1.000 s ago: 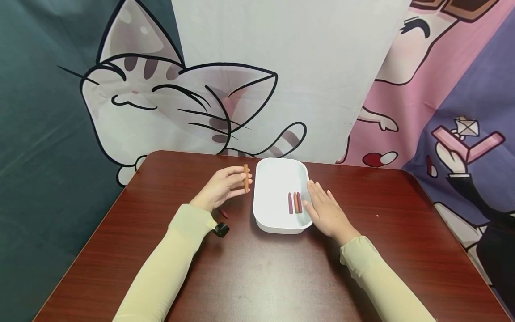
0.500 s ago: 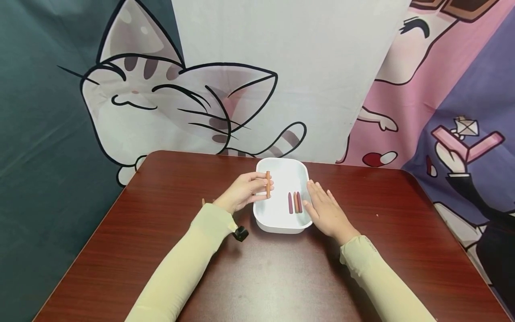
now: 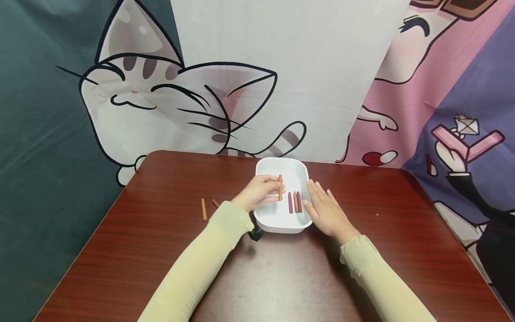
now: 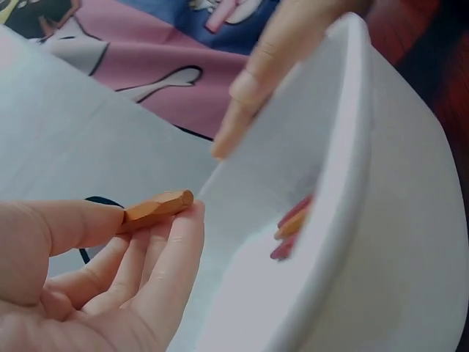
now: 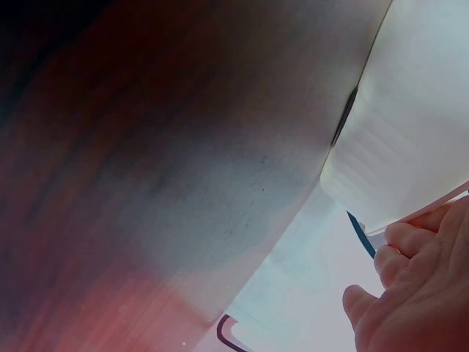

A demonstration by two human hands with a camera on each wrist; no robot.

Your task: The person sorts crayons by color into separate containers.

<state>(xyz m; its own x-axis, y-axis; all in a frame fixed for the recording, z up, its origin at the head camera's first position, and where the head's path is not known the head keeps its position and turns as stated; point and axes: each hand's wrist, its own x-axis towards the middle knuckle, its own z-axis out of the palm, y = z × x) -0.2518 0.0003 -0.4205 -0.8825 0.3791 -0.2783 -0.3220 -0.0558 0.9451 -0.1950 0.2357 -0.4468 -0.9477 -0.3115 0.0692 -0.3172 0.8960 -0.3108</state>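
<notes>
Between thumb and fingertips, my left hand (image 3: 257, 192) pinches an orange crayon (image 3: 280, 188), held upright over the left part of a white plastic tub (image 3: 277, 229). In the left wrist view the crayon (image 4: 156, 211) shows faceted sides. Inside the tub, on its right side, three crayons lie side by side: a purplish-red crayon (image 3: 290, 203), an orange-brown crayon (image 3: 295, 202) and a dark red crayon (image 3: 299, 202). My right hand (image 3: 327, 211) lies along the tub's right rim with its fingers extended. The right wrist view shows its fingers beside the tub wall (image 5: 410, 125).
Left of the tub, another orange crayon (image 3: 204, 209) lies on the brown wooden table (image 3: 306, 277). Close to it is a reddish crayon (image 3: 215, 203), partly hidden by the left sleeve. A cartoon-printed cloth (image 3: 322, 67) hangs behind the table's far edge.
My left hand has carried the orange crayon rightward from beside the tub to over it, uncovering the crayons on the table at left. My right hand has stayed at the rim.
</notes>
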